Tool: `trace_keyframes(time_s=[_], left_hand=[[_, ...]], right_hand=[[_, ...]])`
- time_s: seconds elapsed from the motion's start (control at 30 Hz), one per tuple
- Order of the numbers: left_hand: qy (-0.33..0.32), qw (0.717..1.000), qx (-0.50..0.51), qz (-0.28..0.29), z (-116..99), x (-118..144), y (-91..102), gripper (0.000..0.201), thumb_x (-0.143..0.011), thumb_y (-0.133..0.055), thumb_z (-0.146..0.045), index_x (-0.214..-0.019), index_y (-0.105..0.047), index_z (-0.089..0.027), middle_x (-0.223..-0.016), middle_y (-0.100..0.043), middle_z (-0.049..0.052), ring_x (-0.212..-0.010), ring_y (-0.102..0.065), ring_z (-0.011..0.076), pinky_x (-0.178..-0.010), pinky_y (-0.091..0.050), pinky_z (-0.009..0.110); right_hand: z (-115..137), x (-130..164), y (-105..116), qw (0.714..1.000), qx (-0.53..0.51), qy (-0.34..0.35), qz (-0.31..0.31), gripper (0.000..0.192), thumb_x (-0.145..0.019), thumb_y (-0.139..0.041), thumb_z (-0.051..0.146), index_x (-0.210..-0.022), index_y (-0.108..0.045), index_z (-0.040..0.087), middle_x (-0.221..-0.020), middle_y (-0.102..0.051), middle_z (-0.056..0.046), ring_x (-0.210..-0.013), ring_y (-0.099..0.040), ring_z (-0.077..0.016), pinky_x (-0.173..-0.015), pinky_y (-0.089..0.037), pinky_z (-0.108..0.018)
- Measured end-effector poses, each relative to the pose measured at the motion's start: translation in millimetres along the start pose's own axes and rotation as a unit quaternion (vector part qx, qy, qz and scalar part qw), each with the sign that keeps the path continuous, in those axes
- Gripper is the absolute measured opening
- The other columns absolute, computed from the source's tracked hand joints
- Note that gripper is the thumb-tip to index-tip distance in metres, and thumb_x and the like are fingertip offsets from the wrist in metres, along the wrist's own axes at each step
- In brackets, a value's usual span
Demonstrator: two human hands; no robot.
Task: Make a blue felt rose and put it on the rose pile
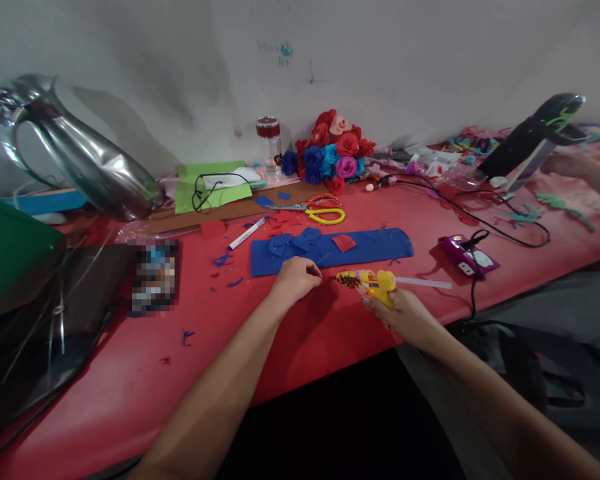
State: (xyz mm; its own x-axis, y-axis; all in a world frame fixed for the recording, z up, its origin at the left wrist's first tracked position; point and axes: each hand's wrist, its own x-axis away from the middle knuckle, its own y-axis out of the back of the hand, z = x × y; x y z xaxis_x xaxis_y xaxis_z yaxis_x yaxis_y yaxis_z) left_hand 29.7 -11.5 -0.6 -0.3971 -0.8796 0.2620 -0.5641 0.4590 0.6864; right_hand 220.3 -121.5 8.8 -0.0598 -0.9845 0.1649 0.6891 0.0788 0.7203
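Note:
My right hand (405, 313) is wrapped round the grip of a yellow hot glue gun (377, 280), whose nozzle points left. A clear glue stick (425, 283) juts from its back end. Just left of the nozzle, my left hand (297, 277) has its fingers pinched together. Whatever lies between those fingertips is too small or hidden to make out. Behind both hands lies a strip of folded blue paper (380, 247). Several cut blue paper pieces (307, 239) and one red piece (345, 243) rest on it.
Scissors (325, 213) with yellow and orange handles, a marker (247, 233) and eyeglasses (207, 190) lie farther back. A bunch of paper flowers (333, 153), a jar (269, 147) and a metal jug (90, 153) line the wall. A purple power adapter (467, 257) with cables sits at right. Another person's hand (580, 177) shows far right.

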Motion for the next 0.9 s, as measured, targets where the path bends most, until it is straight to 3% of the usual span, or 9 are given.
trace_keyframes(time_s=[0.3, 0.53, 0.73, 0.9], left_hand=[[-0.002, 1.0, 0.001, 0.002, 0.6, 0.2, 0.4, 0.018, -0.068, -0.062, -0.014, -0.081, -0.075, -0.016, -0.077, -0.073, 0.005, -0.073, -0.065, 0.0156, -0.071, -0.047, 0.025], [0.004, 1.0, 0.001, 0.003, 0.4, 0.0, -0.4, 0.019, -0.068, -0.063, -0.014, -0.082, -0.075, -0.015, -0.077, -0.073, 0.006, -0.073, -0.065, 0.016, -0.072, -0.047, 0.025], [-0.002, 1.0, 0.005, -0.001, -0.4, 0.3, 0.0, 0.019, -0.069, -0.061, -0.013, -0.081, -0.075, -0.016, -0.076, -0.073, 0.005, -0.073, -0.065, 0.0157, -0.073, -0.048, 0.025], [-0.003, 1.0, 0.009, -0.003, 0.8, 0.3, -0.5, 0.017, -0.068, -0.062, -0.014, -0.08, -0.075, -0.017, -0.073, -0.072, 0.005, -0.071, -0.065, 0.0155, -0.071, -0.048, 0.025]], right_hand=[[4.3, 2.0, 3.9, 0.999, 0.0, 0.017, -0.037, 0.037, -0.079, -0.045, 0.055, -0.066, -0.052, 0.022, -0.047, -0.046, 0.001, -0.045, -0.046, -0.0153, -0.045, -0.033, -0.025], [-1.2, 1.9, -5.2, 0.999, -0.008, 0.039, 0.002, 0.032, -0.083, -0.046, 0.049, -0.068, -0.055, 0.022, -0.048, -0.048, 0.001, -0.045, -0.048, -0.0152, -0.045, -0.034, -0.024], [-3.9, -0.3, 1.9, 0.999, 0.011, 0.02, -0.031, 0.035, -0.082, -0.047, 0.053, -0.07, -0.057, 0.022, -0.047, -0.048, 0.001, -0.048, -0.054, -0.0183, -0.046, -0.035, -0.025], [-1.9, 2.5, 0.6, 0.998, 0.008, 0.053, -0.03, 0.032, -0.084, -0.048, 0.049, -0.07, -0.058, 0.022, -0.046, -0.049, 0.001, -0.047, -0.053, -0.0175, -0.047, -0.038, -0.025]])
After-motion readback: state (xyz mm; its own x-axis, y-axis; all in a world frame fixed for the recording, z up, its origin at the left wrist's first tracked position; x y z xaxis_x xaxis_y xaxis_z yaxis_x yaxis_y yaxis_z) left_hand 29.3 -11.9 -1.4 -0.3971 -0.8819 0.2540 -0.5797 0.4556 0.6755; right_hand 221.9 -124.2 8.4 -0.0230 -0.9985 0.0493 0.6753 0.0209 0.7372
